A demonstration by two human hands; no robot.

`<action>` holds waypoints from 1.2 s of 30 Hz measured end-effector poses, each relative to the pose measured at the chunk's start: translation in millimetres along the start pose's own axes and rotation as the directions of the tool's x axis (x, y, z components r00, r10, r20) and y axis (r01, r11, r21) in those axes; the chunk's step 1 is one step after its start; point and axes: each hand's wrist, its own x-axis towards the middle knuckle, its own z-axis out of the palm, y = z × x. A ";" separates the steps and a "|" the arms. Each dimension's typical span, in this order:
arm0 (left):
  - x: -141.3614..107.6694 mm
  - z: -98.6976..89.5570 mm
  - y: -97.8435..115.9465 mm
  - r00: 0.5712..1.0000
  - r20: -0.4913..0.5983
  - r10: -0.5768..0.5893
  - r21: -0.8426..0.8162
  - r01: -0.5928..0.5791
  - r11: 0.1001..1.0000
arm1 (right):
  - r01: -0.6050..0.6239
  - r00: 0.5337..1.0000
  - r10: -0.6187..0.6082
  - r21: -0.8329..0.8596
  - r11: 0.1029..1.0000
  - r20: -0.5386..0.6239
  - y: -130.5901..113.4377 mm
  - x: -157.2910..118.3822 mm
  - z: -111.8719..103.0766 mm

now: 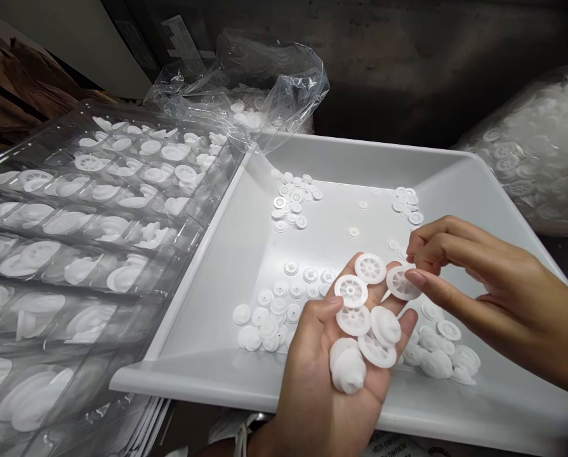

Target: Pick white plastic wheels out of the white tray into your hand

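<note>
Several white plastic wheels and gears (pixel 351 292) lie in my left hand (pixel 334 374), palm up, with the thumb resting at the edge of one spoked wheel. Between thumb and fingers, my right hand (pixel 483 279) pinches another spoked white wheel (pixel 402 282) above the left fingertips. Under both hands is a grey-white tray (pixel 207 254) with sloping walls. Small groups of white wheels (pixel 269 317) lie on its floor at the near left, with more at the back left (pixel 296 198), back right (pixel 407 203) and near right (pixel 438 355).
Clear plastic compartment trays (pixel 107 254) filled with white parts stand at the left. An open clear bag (pixel 264 95) of parts sits behind the tray, and a large full bag (pixel 541 152) is at the right. Paper sheets (pixel 145 425) show below the tray's front left corner.
</note>
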 end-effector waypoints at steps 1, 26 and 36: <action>0.2 0.1 0.1 1.000 -0.001 0.005 -0.003 -0.005 1.000 | 0.006 1.000 -0.006 -0.014 1.000 0.000 -0.5 -0.4 -2.1; 3.8 5.8 0.7 0.999 -0.034 0.033 0.056 -0.031 0.998 | 0.305 0.928 -0.306 0.039 0.952 0.211 -17.0 -15.7 5.6; 2.2 5.7 0.8 0.997 -0.033 0.064 -0.014 -0.064 0.998 | 0.347 0.915 -0.332 -0.029 0.937 0.229 -13.3 -15.4 4.1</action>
